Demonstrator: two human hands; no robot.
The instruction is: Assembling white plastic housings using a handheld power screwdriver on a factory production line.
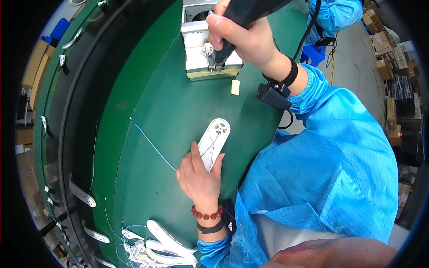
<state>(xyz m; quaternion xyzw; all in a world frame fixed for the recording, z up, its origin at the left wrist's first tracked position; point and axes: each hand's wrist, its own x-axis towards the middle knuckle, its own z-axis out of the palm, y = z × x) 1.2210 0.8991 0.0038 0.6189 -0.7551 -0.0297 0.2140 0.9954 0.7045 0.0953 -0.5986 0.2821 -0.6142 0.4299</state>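
Observation:
My right hand [250, 42] grips a black electric screwdriver [243, 15], tilted so its tip meets the front of a white, box-shaped screw feeder [196, 41]. The tip touches or hovers just over the metal outlet there; I cannot tell which. Lower down, my left hand [199, 178] holds a long white plastic housing [221, 123] against the green table, thumb on one side and fingers on the other. The housing's far end is round, with a spoked opening. A thin blue-white wire [152, 145] trails from near my left fingers toward the upper left.
A small pale-yellow block [235, 87] lies below the feeder. Several white housings [167, 243] and tangled wires are heaped at the lower left. Along the left runs a dark conveyor [73, 134] with spaced white parts. A blue-sleeved person [335, 18] is at the upper right.

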